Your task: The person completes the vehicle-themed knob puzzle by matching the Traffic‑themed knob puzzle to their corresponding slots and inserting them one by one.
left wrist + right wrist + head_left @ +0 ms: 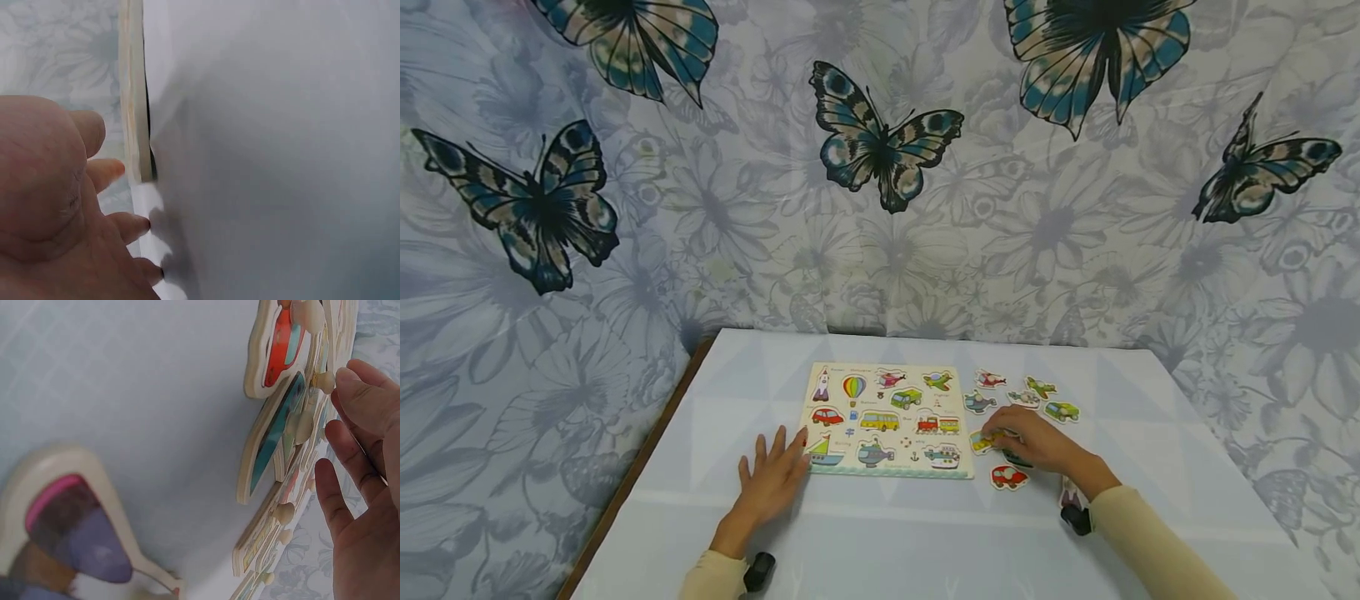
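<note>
A wooden puzzle board (850, 467) with printed vehicle pictures lies flat on the white table. My left hand (772, 482) is at its lower left, fingers spread and fingertips at the left edge. To the right of the board, my right hand (1033, 439) bends over a yellow puzzle piece (979, 442), which it partly hides. In the right wrist view, thumb and forefinger come together at a wooden knob (325, 382); the other fingers stay loosely extended. A sailboat piece (275, 434) lies partly under this hand, with a red car piece (1008, 477) just below.
Beyond the right hand lie several knobbed pieces, among them a helicopter (990, 378), an airplane (1041, 387), a submarine (980, 402) and a green jeep (1062, 411). A rocket piece (1070, 492) is by the right wrist. A butterfly-patterned cloth (887, 275) hangs behind the table (880, 542).
</note>
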Tool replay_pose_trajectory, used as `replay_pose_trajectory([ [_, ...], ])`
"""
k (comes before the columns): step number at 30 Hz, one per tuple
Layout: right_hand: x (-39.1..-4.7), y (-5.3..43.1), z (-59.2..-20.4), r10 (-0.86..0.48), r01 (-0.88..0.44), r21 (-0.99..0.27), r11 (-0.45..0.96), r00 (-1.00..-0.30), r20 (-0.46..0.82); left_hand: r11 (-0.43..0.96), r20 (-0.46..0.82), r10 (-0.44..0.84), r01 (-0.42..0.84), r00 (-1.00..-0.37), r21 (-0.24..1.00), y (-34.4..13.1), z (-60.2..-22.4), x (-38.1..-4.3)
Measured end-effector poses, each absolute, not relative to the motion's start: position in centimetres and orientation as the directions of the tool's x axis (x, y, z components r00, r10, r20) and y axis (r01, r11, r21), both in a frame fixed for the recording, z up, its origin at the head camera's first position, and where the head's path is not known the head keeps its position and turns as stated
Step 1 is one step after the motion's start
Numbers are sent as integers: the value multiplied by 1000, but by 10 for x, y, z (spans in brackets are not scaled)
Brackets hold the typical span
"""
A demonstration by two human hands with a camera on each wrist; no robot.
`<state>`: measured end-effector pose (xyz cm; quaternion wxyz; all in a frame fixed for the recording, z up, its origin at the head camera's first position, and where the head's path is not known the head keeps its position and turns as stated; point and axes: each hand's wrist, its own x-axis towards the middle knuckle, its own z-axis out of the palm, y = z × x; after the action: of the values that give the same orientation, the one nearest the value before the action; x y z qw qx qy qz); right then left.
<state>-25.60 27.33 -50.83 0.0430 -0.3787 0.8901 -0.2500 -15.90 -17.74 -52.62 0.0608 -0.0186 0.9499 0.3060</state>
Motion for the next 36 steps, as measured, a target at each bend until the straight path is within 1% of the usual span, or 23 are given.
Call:
replay_pose_trajectory([
  [10, -260, 274, -515, -710, -691, -449, 567, -686, 161, 773, -68, -59, -89, -996, 628, -169, -531, -161],
  [19, -261, 274, -518, -683, -659, -420, 624, -721, 115, 763, -23, -47, -51, -999, 644, -172, -534, -157],
  [27, -264, 272, -523, -658, -646, -385, 659, -743, 121, 765, 8, -49, -32, -999, 643, -172, -537, -156],
  [36, -259, 272, -521, -669, -650, -396, 648, -735, 113, 772, -3, -50, -41, -999, 635, -173, -537, -156],
])
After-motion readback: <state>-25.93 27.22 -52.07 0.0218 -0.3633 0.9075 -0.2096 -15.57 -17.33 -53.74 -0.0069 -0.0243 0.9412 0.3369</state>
